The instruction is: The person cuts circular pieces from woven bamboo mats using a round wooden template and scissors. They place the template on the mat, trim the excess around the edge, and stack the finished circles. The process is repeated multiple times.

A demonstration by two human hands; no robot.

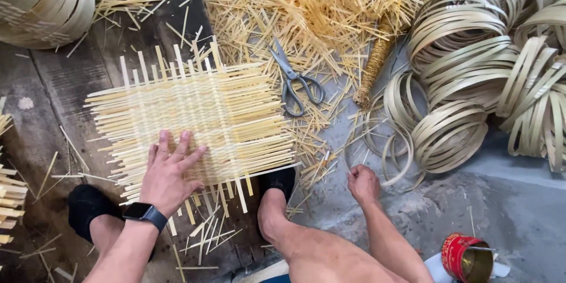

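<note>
A flat woven mat of pale bamboo strips (194,118) lies on the floor in front of me, loose strip ends sticking out on all sides. My left hand (168,171), with a dark watch on its wrist, presses flat on the mat's near left part, fingers spread. My right hand (362,183) is closed to the right of the mat, pinching the end of a thin strip that runs across the mat's near edge. My two feet in black socks (88,206) rest at the mat's near side.
Steel scissors (295,79) lie beyond the mat on a heap of bamboo offcuts (318,6). A twine-wrapped stick (374,65) lies beside them. Coiled bamboo bands (471,71) fill the right side. A red tin (469,256) stands at bottom right.
</note>
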